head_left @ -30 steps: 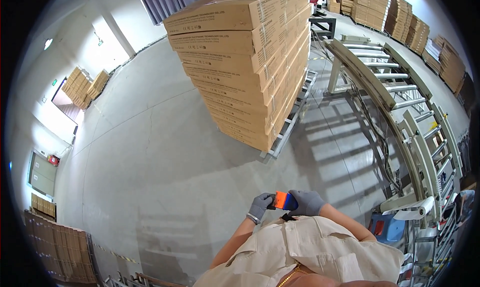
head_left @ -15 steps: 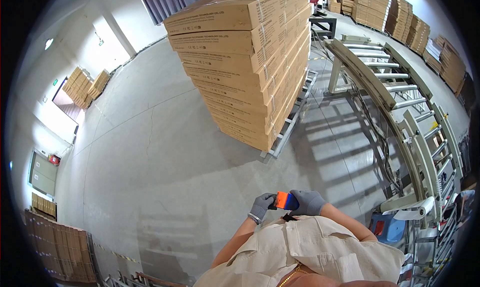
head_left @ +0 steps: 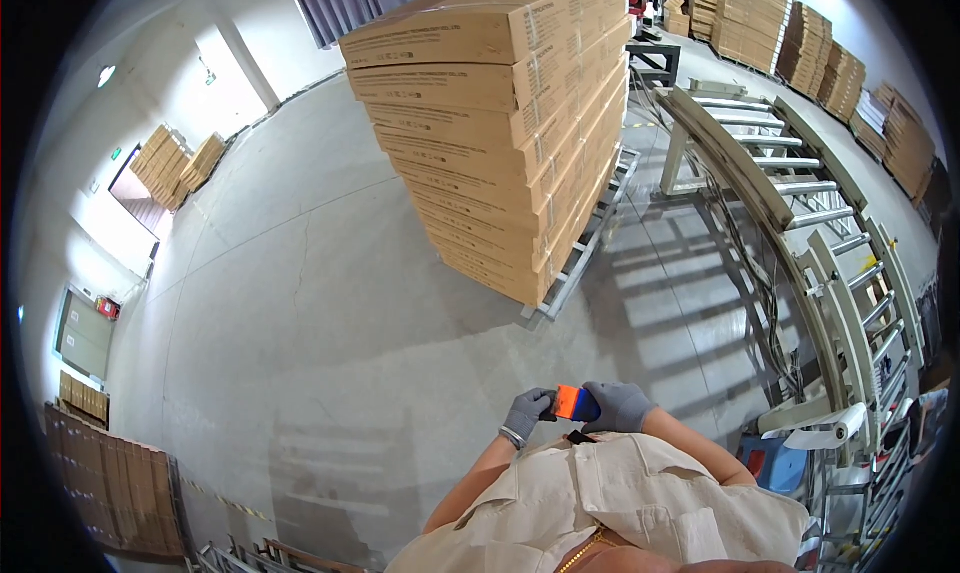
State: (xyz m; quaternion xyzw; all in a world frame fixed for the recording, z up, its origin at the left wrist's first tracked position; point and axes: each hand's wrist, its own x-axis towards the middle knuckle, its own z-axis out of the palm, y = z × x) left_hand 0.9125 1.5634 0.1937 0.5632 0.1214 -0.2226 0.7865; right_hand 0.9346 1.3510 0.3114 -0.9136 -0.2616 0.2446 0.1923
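Note:
Both my hands wear grey gloves and meet in front of my body, around a small orange-and-blue object (head_left: 567, 402) with a dark part at its left end. I cannot make out its exact kind. My left hand (head_left: 526, 414) has its fingers closed at the dark end. My right hand (head_left: 619, 407) is wrapped round the blue end, and its fingers hide part of the object. A band circles my left wrist. The object is held just ahead of my light shirt, above the floor.
A tall stack of brown cartons (head_left: 455, 138) stands ahead on a metal pallet (head_left: 582, 258). To the right curves a roller conveyor (head_left: 765, 193), with cables beneath it. A blue stool (head_left: 775, 463) sits near right. More flat cartons (head_left: 115, 488) are at the near left.
The surroundings have shifted slightly rightward in view, as my head has turned a little. My hands keep the same hold on the orange-and-blue object.

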